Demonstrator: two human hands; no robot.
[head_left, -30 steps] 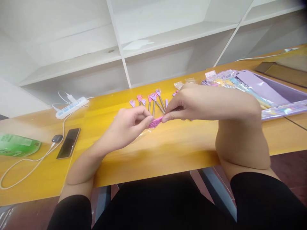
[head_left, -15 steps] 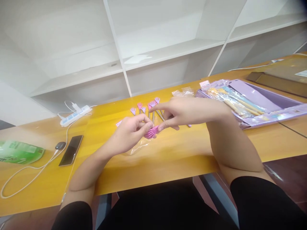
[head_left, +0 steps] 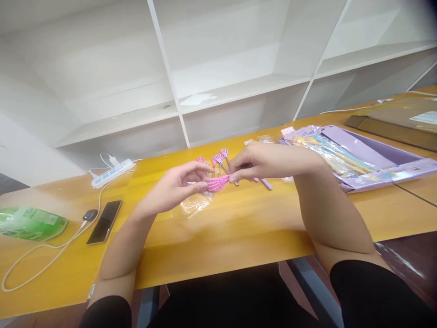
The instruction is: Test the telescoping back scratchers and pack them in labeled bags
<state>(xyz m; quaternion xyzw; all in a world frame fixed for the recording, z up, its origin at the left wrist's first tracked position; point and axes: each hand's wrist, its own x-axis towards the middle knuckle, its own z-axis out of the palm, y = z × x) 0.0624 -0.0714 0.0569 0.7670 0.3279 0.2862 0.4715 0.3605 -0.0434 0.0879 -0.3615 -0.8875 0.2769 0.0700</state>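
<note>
Between my two hands is a pink hand-shaped back scratcher head (head_left: 217,183), its prongs pointing left. My right hand (head_left: 254,164) pinches the narrow end between thumb and curled fingers. The prong tips rest at the thumb and bent fingers of my left hand (head_left: 180,184), which partly hide them. Just beyond lie several pink and purple back scratchers (head_left: 218,159) with metal stems, some covered by my hands. A clear plastic wrapper (head_left: 195,205) is on the table under my left hand. Purple handle pieces (head_left: 265,184) show below my right wrist.
A purple box (head_left: 385,180) with plastic-wrapped items stands at the right, a cardboard piece (head_left: 385,127) behind it. On the left are a phone (head_left: 104,222), a white cable, a power strip (head_left: 113,173) and a green packet (head_left: 32,223). White shelving (head_left: 239,89) rises behind the table.
The back scratcher head has turned so its prongs point left and its narrow end sits in my right fingers. My left hand has loosened and shifted slightly left; the view has tilted up a little.
</note>
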